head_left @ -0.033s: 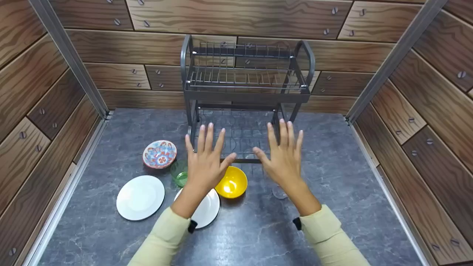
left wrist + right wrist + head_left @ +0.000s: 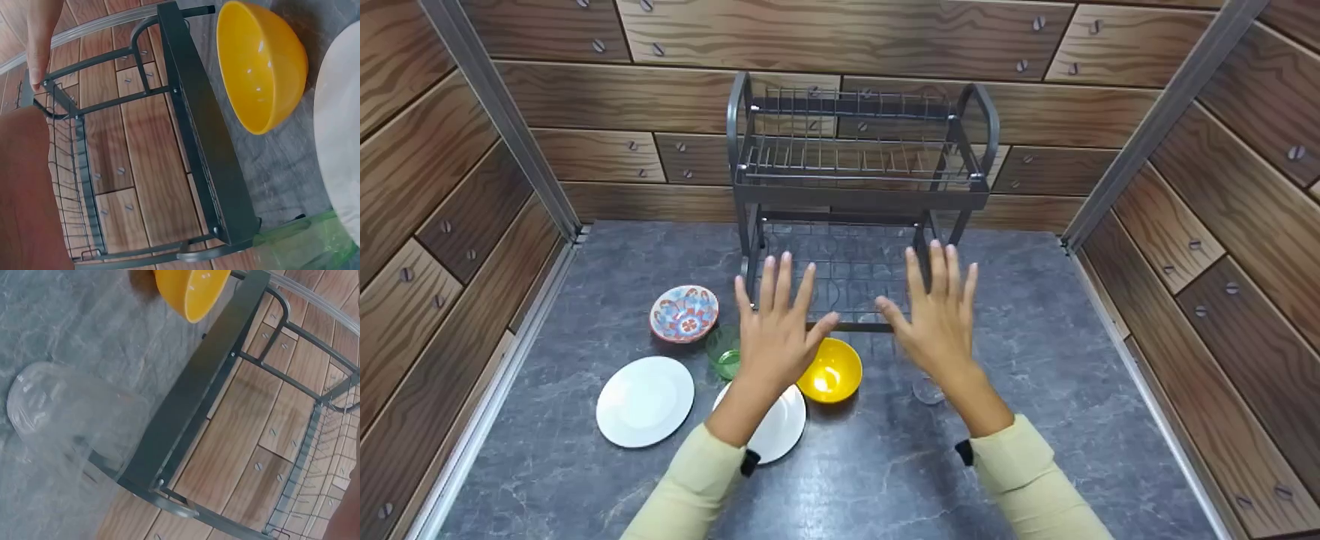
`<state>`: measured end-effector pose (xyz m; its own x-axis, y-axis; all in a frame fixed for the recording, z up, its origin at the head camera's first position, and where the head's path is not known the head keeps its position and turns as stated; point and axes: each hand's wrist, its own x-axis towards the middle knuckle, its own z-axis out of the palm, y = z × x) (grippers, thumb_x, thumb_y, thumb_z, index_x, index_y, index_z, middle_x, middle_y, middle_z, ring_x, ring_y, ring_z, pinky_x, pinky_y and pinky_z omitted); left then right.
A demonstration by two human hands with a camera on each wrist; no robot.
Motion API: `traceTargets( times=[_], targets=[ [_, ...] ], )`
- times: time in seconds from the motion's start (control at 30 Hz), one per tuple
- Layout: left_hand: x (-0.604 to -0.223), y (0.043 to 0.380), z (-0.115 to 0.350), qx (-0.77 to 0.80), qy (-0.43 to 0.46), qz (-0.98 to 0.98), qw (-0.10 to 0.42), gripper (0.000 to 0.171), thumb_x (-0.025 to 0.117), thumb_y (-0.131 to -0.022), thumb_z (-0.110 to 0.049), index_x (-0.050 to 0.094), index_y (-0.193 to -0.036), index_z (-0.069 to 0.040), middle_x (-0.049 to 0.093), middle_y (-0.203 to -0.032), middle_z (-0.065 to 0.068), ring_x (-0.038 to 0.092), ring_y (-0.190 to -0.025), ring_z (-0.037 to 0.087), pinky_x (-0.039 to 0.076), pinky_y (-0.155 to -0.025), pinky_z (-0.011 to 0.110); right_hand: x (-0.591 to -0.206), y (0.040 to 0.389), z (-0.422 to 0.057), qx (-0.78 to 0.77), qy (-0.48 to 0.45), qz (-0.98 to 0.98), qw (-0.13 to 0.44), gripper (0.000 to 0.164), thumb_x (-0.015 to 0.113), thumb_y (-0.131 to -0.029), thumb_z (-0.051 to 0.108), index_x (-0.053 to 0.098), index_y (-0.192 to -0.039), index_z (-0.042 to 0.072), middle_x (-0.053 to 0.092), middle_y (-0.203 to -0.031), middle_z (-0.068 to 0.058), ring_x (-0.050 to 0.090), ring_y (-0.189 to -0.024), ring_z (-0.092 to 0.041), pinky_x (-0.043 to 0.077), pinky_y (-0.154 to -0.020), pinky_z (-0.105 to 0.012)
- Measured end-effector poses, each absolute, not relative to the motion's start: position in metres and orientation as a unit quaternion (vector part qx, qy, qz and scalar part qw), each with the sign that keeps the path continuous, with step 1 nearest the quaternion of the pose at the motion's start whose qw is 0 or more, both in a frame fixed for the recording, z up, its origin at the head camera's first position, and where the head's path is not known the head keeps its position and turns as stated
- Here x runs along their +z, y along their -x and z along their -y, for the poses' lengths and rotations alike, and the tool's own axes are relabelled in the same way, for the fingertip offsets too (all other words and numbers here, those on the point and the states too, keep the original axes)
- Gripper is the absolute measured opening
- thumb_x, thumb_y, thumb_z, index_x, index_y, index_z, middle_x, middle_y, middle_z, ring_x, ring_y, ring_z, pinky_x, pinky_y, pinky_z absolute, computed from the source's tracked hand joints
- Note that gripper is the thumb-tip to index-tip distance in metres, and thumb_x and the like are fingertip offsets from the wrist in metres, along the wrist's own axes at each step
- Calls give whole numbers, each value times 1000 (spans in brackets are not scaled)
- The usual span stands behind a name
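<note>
I see the left hand [image 2: 776, 337] and right hand [image 2: 937, 330], fingers spread. In the head view, from the left, the yellow bowl [image 2: 832, 369] lies at four o'clock, the rack [image 2: 862, 197] at one; the clear glass [image 2: 928, 391] sits at the right's six.

No lettering, number, brand or sign is legible in any view. The patterned bowl [image 2: 684, 313], towards the left edge of the counter [image 2: 1065, 375], shows ornament only; the clear cup [image 2: 70, 408] appears blurred, so a faint mark there may escape reading.
</note>
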<state>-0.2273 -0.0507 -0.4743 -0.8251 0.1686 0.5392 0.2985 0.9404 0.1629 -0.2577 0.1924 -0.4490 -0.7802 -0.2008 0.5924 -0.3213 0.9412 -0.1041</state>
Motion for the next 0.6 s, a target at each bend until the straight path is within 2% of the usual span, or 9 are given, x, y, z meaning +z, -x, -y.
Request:
traceTargets(
  times=[0.13,0.37,0.5,0.6],
  targets=[
    [-481,216,55,-126,114,949,266,74,30,-94,-66,17,-154,-24,-2,-161,7,-3,-147,29,1,-111,65,-433,265,-195,109,-131,938,302,82,38,-92,65,11,-155,19,-6,-160,-9,-9,-146,-28,-10,-115,-53],
    [-508,186,65,-139,86,951,262,73,35,-94,-64,21,-154,-23,11,-160,10,5,-147,31,6,-111,64,-388,291,-200,100,-121,932,327,81,34,-93,65,9,-155,20,-5,-159,-11,-9,-146,-27,-12,-115,-49],
    [-526,172,72,-145,58,958,242,74,39,-93,-62,22,-153,-23,11,-160,10,4,-147,31,5,-112,63,-373,305,-203,97,-124,925,345,78,34,-94,64,9,-155,22,-1,-160,-11,-6,-147,-28,-12,-115,-48],
    [-537,163,79,-156,32,961,227,75,40,-93,-62,24,-153,-20,13,-159,11,4,-147,31,4,-113,62,-367,314,-204,95,-119,927,342,78,32,-94,65,7,-155,24,-3,-160,-9,-7,-147,-27,-12,-115,-47]
  ],
)
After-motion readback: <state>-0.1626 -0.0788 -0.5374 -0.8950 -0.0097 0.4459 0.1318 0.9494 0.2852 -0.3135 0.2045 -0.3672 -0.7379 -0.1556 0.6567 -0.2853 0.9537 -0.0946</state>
